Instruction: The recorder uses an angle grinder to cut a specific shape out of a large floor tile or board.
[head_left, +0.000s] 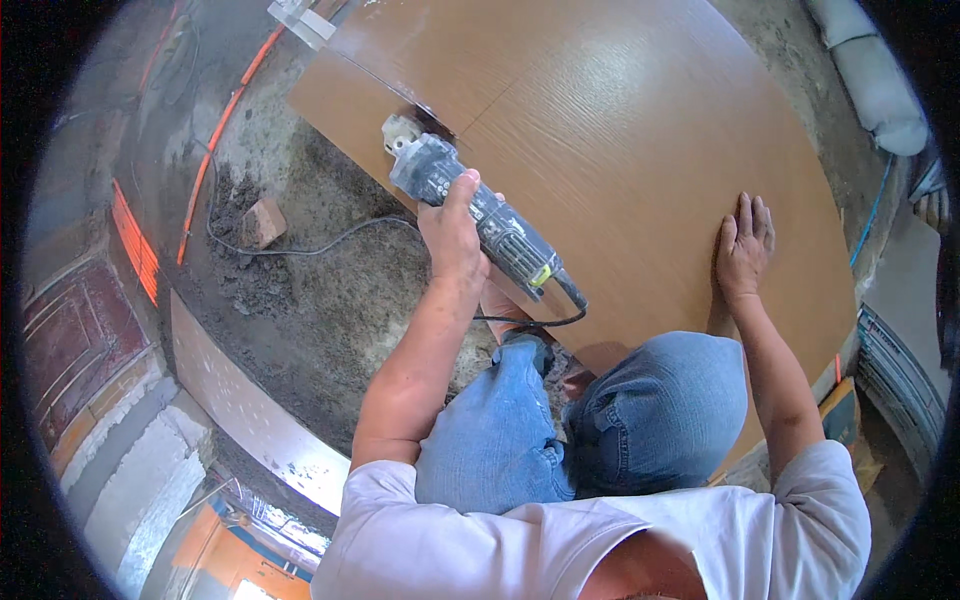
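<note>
While the left hand was wrapped around the body of a grey, dust-covered grinder near the middle of the frame, the right hand lay palm down on a brown wooden board, its fingers stretched out and holding nothing. The grinder slanted from its head, at the upper left of centre, down to its tail near the centre, and it sat over the board's left edge. A dark line ran across the board from the upper left of the frame to a spot beside the grinder's head. From the tail, a black cord curved round toward the left. Beneath the board, the person's knees, in blue jeans, showed at lower centre. On the bare ground to the left, a grey cable passed just beside a small block, and an orange hose bent along the upper left. White sacks lay in the upper right corner, with a blue cord below them.
</note>
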